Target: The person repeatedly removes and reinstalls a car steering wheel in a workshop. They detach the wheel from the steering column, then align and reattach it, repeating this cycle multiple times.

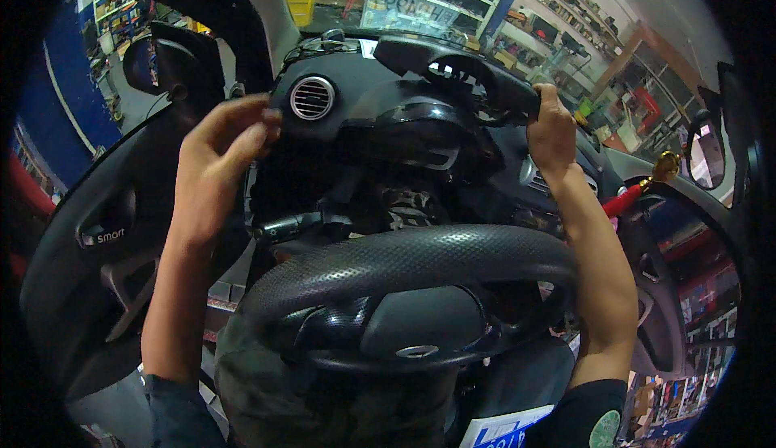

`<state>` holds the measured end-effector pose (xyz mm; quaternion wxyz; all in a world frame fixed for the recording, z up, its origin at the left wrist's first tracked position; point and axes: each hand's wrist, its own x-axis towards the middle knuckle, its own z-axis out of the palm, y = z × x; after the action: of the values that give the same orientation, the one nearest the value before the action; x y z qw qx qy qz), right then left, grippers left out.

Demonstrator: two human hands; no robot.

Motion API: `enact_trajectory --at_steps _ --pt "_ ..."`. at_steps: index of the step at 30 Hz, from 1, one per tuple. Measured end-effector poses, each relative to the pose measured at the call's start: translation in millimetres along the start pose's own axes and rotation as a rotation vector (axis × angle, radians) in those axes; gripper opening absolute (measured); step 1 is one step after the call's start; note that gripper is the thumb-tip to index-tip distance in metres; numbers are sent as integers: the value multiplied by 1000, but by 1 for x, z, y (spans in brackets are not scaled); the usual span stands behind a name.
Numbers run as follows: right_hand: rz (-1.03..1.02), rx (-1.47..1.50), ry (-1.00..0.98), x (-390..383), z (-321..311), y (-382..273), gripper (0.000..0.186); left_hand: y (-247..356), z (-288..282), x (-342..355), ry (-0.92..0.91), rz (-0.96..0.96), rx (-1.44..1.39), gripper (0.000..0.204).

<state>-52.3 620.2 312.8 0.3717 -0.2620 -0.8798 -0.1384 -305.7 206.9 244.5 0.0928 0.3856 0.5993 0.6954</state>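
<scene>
Wheel (412, 258) on lap (246, 375); right hand (553, 129) grips cowl (489, 76); left hand (226, 137) loosely curled, seemingly empty, near vent (312, 98); best support both cowl ends

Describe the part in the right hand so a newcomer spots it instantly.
Find the dashboard, then its round vent at left. Right of that, along the top, the right hand grips one end of a long black trim piece. Unlike the glossy hood below, it has a ragged cutout.
</scene>
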Motion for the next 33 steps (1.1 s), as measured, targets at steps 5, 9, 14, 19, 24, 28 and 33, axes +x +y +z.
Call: enact_trajectory --at_steps 5,9,14,19,24,28,33 --pt "-148 34 -132 -11 17 10 63 -24 -33 -85 39 -254 -106 40" --pt "-137 79 -246 -15 3 28 73 -60 -79 -171 145 -380 -33 38" --pt "169 563 -343 -32 -53 49 74 -78 -152 -291 442 -511 65 36" --pt "108 722 -430 -62 -133 -3 51 -64 -197 -378 692 -530 119 33" --pt "71 697 -375 -78 -174 -118 54 -44 -204 -399 737 -448 20 30" --pt "-196 320 -294 -72 -195 -179 54 -17 -198 -388 714 -338 -10 27" --pt "-311 231 -297 -76 -200 -206 55 13 -170 -362 628 -229 -97 25"
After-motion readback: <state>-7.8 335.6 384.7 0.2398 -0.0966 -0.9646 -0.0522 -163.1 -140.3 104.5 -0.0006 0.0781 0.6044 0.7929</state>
